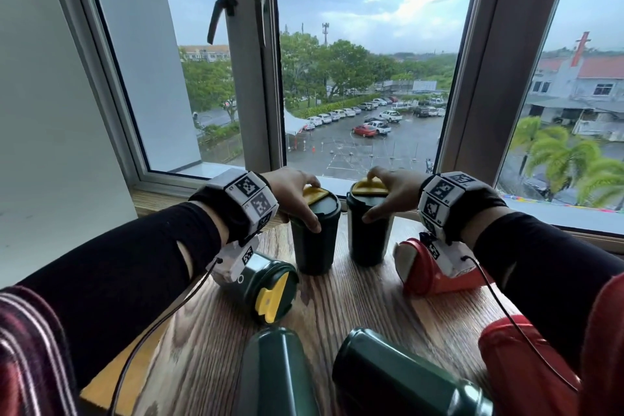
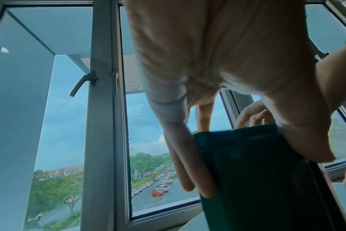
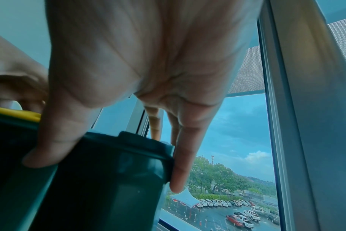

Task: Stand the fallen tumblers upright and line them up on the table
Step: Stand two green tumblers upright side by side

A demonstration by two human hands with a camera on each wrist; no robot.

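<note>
Two dark green tumblers with yellow lid flaps stand upright side by side near the window. My left hand (image 1: pixel 299 194) grips the left tumbler (image 1: pixel 314 240) from above by its lid, fingers down both sides (image 2: pixel 253 156). My right hand (image 1: pixel 385 192) grips the right tumbler (image 1: pixel 369 233) by its lid the same way (image 3: pixel 113 168). Several more lie on their sides: a green one with a yellow flap (image 1: pixel 266 287), a red one (image 1: pixel 425 270) under my right wrist, two green ones (image 1: pixel 277 378) (image 1: pixel 405 382) at the front and another red one (image 1: pixel 520 365) at the front right.
The wooden table (image 1: pixel 358 300) ends at a window sill (image 1: pixel 162 196) just behind the upright tumblers. Window frame posts (image 1: pixel 250 78) rise behind. Wrist camera cables (image 1: pixel 148 338) hang from both arms over the table.
</note>
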